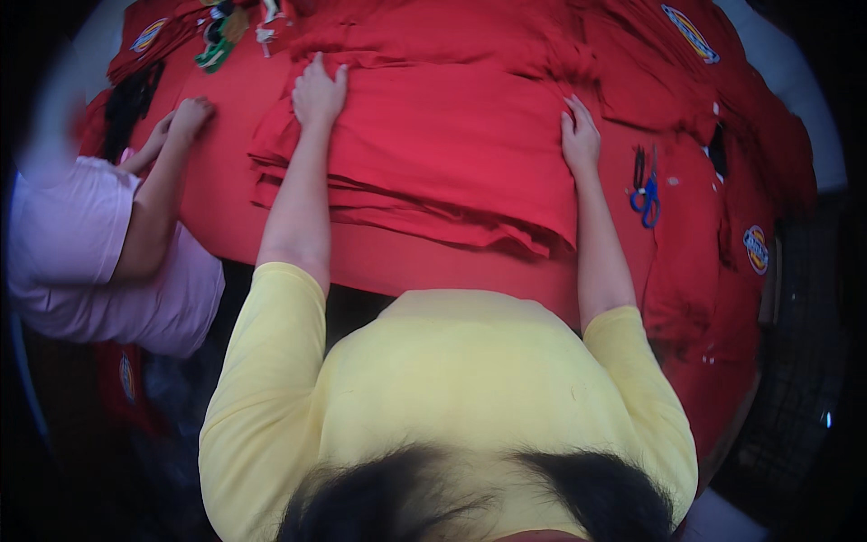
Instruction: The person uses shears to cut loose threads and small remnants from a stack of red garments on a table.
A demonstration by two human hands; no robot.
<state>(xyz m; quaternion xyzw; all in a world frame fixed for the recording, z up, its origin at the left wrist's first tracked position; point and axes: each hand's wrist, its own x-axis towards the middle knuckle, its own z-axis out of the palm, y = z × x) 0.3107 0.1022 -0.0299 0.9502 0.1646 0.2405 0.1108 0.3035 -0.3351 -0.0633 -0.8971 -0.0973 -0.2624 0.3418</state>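
A stack of folded red garments (452, 149) lies in front of me, its layered edges showing along the near side. My left hand (318, 92) rests on the far left part of the top layer, fingers stretched out and slightly spread. At the stack's right edge lies my right hand (581, 137), its fingers extended along the fabric and pointing away from me. Neither hand grips anything that I can see. Just beyond the stack, more red fabric (433, 36) spreads across the table.
Blue-handled scissors (648, 206) lie right of the stack beside a slim black tool (639, 169). Red garments with round patches (691, 36) are piled along the right. At far left sit green-handled items (215, 50). A co-worker in a pale shirt (81, 235) leans in at left, forearms on the red tabletop (226, 199).
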